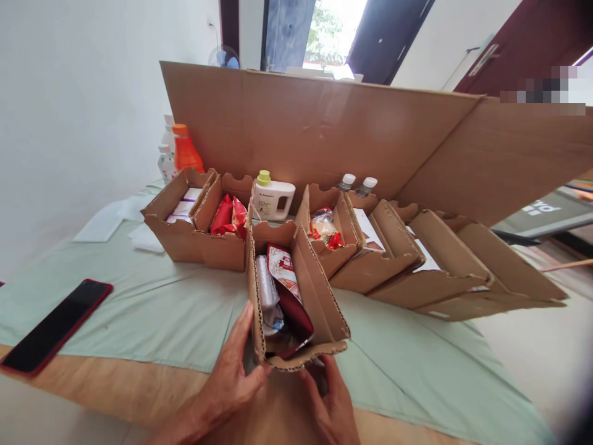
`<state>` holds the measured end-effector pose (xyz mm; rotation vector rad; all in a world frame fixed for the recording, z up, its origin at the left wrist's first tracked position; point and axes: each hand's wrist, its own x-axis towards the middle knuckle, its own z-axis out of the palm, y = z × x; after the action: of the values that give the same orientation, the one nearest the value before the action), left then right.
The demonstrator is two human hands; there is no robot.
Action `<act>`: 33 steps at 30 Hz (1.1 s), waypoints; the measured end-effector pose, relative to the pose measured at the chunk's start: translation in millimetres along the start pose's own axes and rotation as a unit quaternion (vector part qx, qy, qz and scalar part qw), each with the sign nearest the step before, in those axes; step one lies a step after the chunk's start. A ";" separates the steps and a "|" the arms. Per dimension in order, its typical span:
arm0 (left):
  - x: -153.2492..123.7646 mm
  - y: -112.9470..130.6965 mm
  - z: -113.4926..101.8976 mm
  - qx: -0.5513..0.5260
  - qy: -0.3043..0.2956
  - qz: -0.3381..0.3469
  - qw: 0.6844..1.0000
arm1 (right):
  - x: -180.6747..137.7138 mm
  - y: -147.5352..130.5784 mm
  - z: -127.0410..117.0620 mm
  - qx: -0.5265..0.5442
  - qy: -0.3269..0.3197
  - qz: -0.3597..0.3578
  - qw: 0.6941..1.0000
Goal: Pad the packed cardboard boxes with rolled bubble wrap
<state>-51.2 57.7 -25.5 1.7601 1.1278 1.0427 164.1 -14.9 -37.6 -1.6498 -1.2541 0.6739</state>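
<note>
A cardboard box (319,296) without a lid is pulled out toward me, its front end near the table's edge. Inside lie a red and white food pouch (283,269), a clear plastic-wrapped packet (267,284) and a dark red packet (296,318). My left hand (236,364) is closed on the box's left front corner, fingers along the side wall and thumb at the front. At the front wall, low and to the right, my right hand (328,395) holds the box; its fingertips are partly hidden under the rim.
More cardboard boxes (217,250) with packets stand in a row behind, leaning ones (454,247) at right. A white jug (277,201), an orange bottle (186,151) and a tall cardboard panel (333,123) are at the back. A phone (58,324) lies left on the green cloth (185,315).
</note>
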 end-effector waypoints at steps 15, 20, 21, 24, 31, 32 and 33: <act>84.6 1.3 -24.4 0.165 0.081 -0.073 0.980 | 95.9 -37.1 13.7 -0.045 -0.065 -0.123 0.989; 118.5 -6.4 -28.3 0.194 0.075 -0.124 0.970 | 99.7 -46.2 2.0 -0.051 -0.040 -0.135 0.989; 119.0 -6.5 -27.0 0.188 0.073 -0.132 0.970 | 102.5 -51.4 -5.0 -0.052 -0.030 -0.137 0.989; 110.5 -4.5 -18.8 0.136 0.068 -0.133 0.979 | 121.8 -72.2 -28.8 -0.070 0.014 -0.159 0.985; 110.6 -1.4 6.9 -0.069 0.115 -0.141 0.981 | 195.7 -113.6 -52.0 -0.361 -0.007 -0.152 0.920; 114.7 -1.4 8.8 -0.069 0.117 -0.141 0.981 | 200.1 -115.8 -51.5 -0.401 -0.014 -0.148 0.904; 118.9 -1.3 10.3 -0.070 0.117 -0.140 0.981 | 201.9 -116.9 -50.8 -0.426 -0.017 -0.148 0.893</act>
<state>-10.3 167.8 -4.0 1.3471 1.3677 1.1430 222.9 163.2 110.2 -2.0466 -1.9410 -0.0836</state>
